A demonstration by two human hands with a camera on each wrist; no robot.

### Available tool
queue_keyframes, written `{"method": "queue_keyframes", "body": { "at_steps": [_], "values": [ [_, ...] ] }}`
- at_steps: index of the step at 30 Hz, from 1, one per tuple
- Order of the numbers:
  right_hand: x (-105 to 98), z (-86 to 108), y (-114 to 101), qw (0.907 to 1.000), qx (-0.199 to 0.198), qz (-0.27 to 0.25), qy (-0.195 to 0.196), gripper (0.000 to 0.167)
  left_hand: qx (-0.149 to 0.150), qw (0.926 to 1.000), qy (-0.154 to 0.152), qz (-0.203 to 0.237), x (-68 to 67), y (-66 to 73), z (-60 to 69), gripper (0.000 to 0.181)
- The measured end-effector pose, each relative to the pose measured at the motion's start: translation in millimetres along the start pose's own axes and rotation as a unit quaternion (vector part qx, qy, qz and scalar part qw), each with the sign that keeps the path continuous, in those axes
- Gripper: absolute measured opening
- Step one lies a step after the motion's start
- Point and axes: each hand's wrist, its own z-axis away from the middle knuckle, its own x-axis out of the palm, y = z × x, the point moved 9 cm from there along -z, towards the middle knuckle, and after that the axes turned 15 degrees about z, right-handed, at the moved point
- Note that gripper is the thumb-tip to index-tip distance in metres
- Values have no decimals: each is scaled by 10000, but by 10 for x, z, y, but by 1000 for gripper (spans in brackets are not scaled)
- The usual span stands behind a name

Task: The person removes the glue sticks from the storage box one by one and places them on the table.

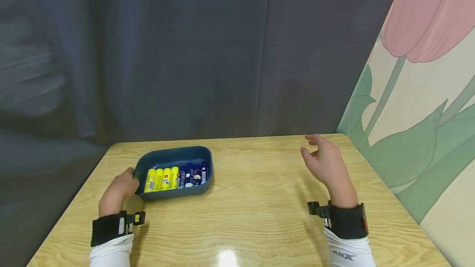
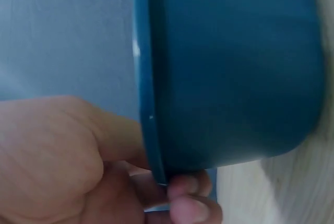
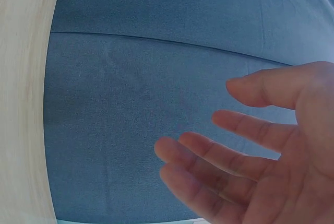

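Note:
A dark blue bin (image 1: 178,193) stands on the left part of the table, holding a row of several yellow glue sticks (image 1: 165,179) and several dark blue ones (image 1: 189,174). My left hand (image 1: 119,187) grips the bin's left end; in the left wrist view the hand (image 2: 78,166) has its thumb and fingers around the rim of the bin (image 2: 235,78). Over the right side of the table hangs my right hand (image 1: 329,168), away from the bin. The right wrist view shows that hand (image 3: 261,161) with fingers loosely spread and nothing between them.
The light wooden table (image 1: 256,201) ends at a dark grey-blue curtain (image 1: 200,65) behind it. To the right is a wall (image 1: 400,135) painted with a pink tulip and green leaves.

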Motion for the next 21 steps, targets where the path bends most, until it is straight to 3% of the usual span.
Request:
{"method": "queue_keyframes", "body": {
  "at_steps": [9,21],
  "values": [
    [22,5,6,10000,35,-25,-42,44,-10,9987,-368,347,136,226,134,58],
    [99,-29,-6,9998,25,25,-184,46,15,9987,-444,268,321,444,241,28]
  ]
}}
